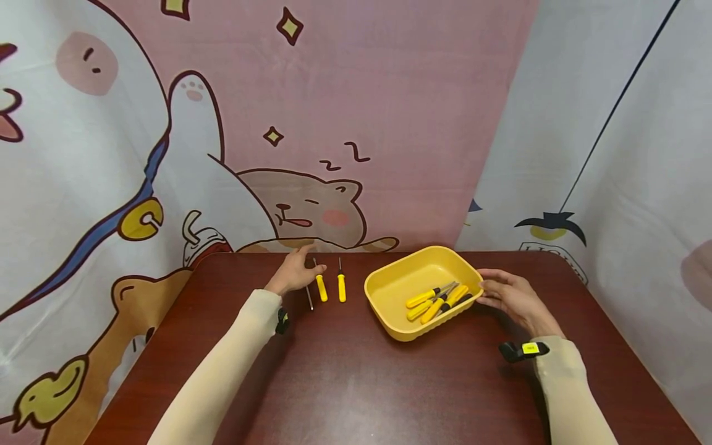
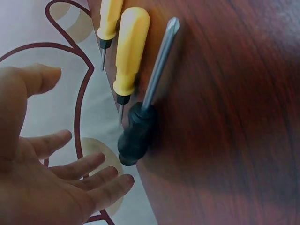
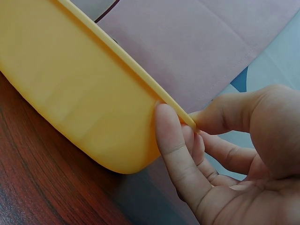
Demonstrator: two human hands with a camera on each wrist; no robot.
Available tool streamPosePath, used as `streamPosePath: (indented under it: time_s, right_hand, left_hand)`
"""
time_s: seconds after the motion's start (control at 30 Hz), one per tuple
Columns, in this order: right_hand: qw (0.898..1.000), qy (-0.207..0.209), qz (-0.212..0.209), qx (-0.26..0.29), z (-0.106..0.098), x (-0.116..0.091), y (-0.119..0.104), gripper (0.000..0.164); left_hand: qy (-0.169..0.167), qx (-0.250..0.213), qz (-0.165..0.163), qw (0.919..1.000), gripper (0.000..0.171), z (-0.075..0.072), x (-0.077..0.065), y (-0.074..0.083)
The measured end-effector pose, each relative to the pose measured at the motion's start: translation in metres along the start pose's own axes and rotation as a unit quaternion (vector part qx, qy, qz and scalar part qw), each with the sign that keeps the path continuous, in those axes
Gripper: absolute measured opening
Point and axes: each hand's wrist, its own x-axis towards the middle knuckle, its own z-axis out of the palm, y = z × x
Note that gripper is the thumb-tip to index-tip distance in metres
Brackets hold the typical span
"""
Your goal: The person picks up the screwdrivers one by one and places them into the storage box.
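Observation:
My left hand [image 1: 293,272] reaches over the table's far edge with its fingers spread and holding nothing. In the left wrist view, a screwdriver with a black handle [image 2: 138,133] lies close to the fingertips, its bare metal shaft pointing away from the palm. Two yellow-handled screwdrivers lie alongside: a nearer one [image 1: 321,288] and another [image 1: 342,288] to its right. My right hand [image 3: 234,154] pinches the rim of a yellow plastic basket [image 3: 93,93] between thumb and fingers. Inside the basket, several yellow and black screwdrivers [image 1: 423,298] are heaped towards the right side.
A dark reddish wooden table [image 1: 334,383] carries everything. Behind it hangs a printed cloth [image 1: 417,123] with cartoon animals, close against the table's far edge. A black band [image 1: 523,351] sits on my right wrist.

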Motion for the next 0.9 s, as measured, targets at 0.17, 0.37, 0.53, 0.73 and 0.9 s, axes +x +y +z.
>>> streamPosePath:
  time_s: [0.17,0.37,0.53,0.73,0.9]
  right_hand:
    - [1.000,0.003,0.000,-0.004,0.001,0.000,-0.001,0.054]
    - [1.000,0.003,-0.001,-0.002,0.000,0.001,-0.002,0.053]
    - [1.000,0.001,0.000,-0.001,0.000,0.000,-0.002,0.053]
    - [1.000,0.002,0.003,0.001,0.000,0.000,-0.002,0.053]
    - [1.000,0.005,0.007,0.001,0.000,0.000,-0.001,0.053]
  left_hand:
    - [0.016,-0.018,-0.022,0.9995,0.073,-0.002,-0.001,-0.006]
    - [0.035,-0.036,-0.053,0.9973,0.072,-0.001,0.000,-0.011]
    - [0.041,-0.051,-0.077,0.9949,0.070,0.001,0.001,-0.015]
    - [0.038,-0.081,-0.126,0.9881,0.075,0.003,0.000,-0.017]
    - [0.033,-0.086,-0.169,0.9812,0.073,0.004,0.001,-0.015]
